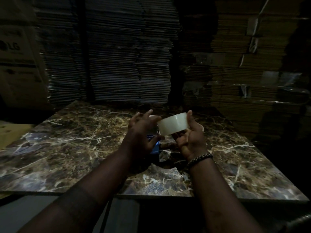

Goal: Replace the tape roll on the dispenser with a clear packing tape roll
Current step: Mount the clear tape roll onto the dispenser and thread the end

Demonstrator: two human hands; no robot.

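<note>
A clear packing tape roll (pixel 173 125), pale and translucent, is held above the table in my right hand (pixel 190 140), palm up, with the thumb on its far right side. My left hand (pixel 141 132) is just left of the roll with fingers spread and curled; its fingertips reach the roll's left rim. Below and between the hands lies a blue tape dispenser (pixel 154 147), mostly hidden by my left hand. A shiny part (pixel 165 156) beside it is too dark to make out.
The hands are over a dark marble-patterned table (pixel 75 148). Tall stacks of flattened cardboard (pixel 126 56) rise directly behind it and to the right. A printed carton (pixel 15 52) stands at the left. The room is very dim.
</note>
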